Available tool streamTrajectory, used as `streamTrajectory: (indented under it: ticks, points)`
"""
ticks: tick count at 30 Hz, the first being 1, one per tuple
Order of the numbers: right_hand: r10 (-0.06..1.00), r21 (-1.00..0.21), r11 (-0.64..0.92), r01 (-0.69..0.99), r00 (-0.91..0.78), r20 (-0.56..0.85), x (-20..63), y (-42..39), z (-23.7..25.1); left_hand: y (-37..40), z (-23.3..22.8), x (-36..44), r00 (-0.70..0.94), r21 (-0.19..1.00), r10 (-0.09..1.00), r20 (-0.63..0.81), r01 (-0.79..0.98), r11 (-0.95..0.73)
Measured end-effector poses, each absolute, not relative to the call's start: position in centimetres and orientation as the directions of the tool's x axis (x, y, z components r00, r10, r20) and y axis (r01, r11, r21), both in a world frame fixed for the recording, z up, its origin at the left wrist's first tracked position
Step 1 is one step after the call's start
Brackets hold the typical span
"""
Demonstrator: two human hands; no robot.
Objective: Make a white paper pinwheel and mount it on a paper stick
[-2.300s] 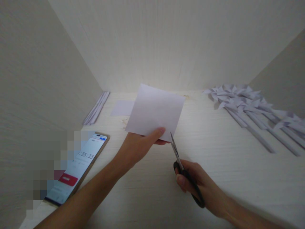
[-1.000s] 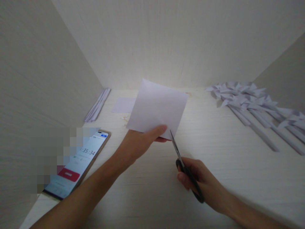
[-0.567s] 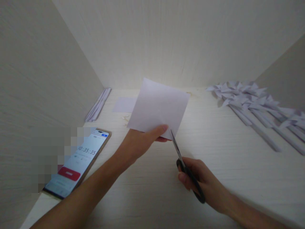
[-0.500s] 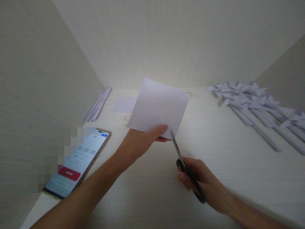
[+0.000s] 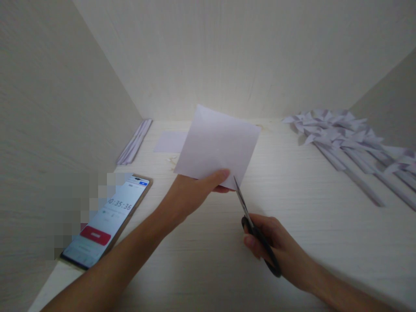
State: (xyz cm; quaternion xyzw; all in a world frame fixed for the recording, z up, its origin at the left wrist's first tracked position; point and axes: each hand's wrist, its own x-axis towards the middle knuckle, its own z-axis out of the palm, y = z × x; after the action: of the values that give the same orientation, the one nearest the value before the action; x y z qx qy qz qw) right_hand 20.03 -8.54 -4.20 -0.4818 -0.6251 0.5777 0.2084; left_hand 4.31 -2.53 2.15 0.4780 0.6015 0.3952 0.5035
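**Scissors at the corner of a paper square**

The paper square [image 5: 218,145] is held above the table [image 5: 292,208] at mid-scene, pinched at its near edge by the left hand [image 5: 191,193], thumb on top. The right hand [image 5: 276,249] grips black scissors [image 5: 251,225], fingers curled through the handles; the blade tips touch the square's near right corner. No cut of any length shows, so the cutting looks barely begun. Far right lie finished paper pinwheels [image 5: 338,134]. Far left are paper strips [image 5: 134,141] and a flat sheet [image 5: 170,142]. The near-left phone [image 5: 108,219] reads "35:36".
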Motion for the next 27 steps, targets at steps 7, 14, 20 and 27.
streamTrajectory:
  ticks: [7,14,20,27]
  points:
    - [0.845,-0.919,-0.131,0.372,-0.443,-0.300,20.04,-8.58,-4.19,-2.52,2.17,4.32,-0.010,0.960,0.969,-0.245,0.139,0.244]
    - [0.854,-0.914,-0.110,0.392,-0.434,-0.288,20.12,-8.68,-4.32,-2.46,1.90,4.29,-0.046,0.960,0.974,-0.221,0.166,0.226]
    - [0.853,-0.912,-0.104,0.397,-0.435,-0.287,20.14,-8.75,-4.32,-2.44,1.29,4.08,-0.053,0.962,0.977,-0.206,0.173,0.212]
    - [0.854,-0.913,-0.107,0.394,-0.434,-0.288,20.10,-8.58,-4.27,-2.46,1.77,4.19,-0.033,0.958,0.972,-0.235,0.162,0.237]
